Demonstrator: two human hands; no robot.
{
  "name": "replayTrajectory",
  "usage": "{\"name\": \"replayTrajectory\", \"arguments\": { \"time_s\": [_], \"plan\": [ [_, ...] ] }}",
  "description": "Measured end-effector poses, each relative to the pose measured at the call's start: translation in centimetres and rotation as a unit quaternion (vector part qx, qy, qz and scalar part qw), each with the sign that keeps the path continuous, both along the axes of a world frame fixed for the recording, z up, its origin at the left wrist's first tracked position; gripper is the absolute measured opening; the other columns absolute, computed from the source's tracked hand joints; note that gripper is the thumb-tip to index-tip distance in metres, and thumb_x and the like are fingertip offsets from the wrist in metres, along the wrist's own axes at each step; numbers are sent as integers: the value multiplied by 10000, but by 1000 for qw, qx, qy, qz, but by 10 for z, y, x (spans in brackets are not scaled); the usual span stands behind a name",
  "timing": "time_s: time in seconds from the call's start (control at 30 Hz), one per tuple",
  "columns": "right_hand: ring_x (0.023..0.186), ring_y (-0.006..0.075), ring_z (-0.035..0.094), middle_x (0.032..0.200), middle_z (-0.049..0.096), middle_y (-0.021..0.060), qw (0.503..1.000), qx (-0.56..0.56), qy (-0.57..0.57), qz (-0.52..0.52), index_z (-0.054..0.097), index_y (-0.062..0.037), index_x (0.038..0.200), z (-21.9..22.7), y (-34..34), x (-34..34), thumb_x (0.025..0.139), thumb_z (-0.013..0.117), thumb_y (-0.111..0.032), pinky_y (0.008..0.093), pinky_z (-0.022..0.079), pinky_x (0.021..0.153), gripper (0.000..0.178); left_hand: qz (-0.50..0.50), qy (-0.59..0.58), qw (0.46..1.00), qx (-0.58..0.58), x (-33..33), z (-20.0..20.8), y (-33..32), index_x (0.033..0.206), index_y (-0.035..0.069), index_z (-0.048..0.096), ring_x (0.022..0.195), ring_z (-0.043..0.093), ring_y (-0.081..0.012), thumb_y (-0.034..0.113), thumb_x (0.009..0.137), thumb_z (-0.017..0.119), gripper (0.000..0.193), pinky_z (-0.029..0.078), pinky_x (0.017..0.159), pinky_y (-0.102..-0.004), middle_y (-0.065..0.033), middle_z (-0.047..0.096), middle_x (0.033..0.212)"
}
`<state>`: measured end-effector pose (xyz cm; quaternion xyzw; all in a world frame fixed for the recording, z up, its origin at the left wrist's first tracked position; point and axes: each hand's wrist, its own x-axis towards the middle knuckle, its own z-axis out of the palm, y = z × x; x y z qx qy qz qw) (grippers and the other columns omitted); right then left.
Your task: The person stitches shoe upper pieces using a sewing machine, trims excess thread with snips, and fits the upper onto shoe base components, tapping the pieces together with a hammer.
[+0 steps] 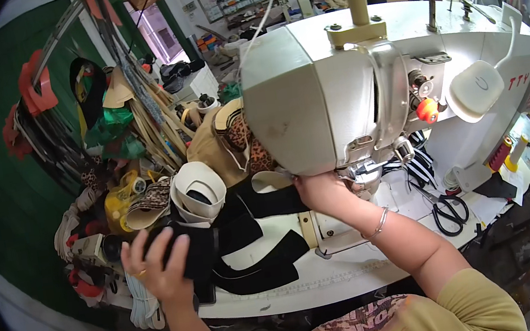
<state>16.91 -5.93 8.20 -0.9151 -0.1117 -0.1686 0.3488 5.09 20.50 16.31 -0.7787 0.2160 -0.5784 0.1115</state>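
At the left end of the table (252, 307), the left black piece (201, 254) could be displaced if it is knocked by the left hand (161, 273). Toward the middle of the front edge, the curved black piece (264, 276) could be dragged out of place by a passing forearm. Farther right, the right hand (322, 191) could be injured if the sewing machine (285, 94) is started. The left hand's fingers are spread wide beside the left black piece; whether it is gripped cannot be told. The right hand is placed at the black strip (277, 202), its fingertips hidden; its opening cannot be told.
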Motion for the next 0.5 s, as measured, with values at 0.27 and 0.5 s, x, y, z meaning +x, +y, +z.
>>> {"name": "replayTrajectory", "arguments": {
  "time_s": [0.27,0.5],
  "plan": [
    [607,150,565,709,601,57,913,376,157,29,631,-27,945,-39,20,34,876,590,-218,308,456,565,207,-109,67,991,34,79,-67,-38,853,215,692,1096,511,-243,101,683,615,219,282,1021,-525,-2,608,1039],
    [865,284,590,818,614,167,951,276,-131,-47,609,1,945,-77,43,44,911,544,-213,354,467,738,226,-234,400,886,16,190,-147,-75,1035,79,620,1185,449,-349,-63,659,592,403,329,1004,-512,-129,556,1152]
  ]
}}
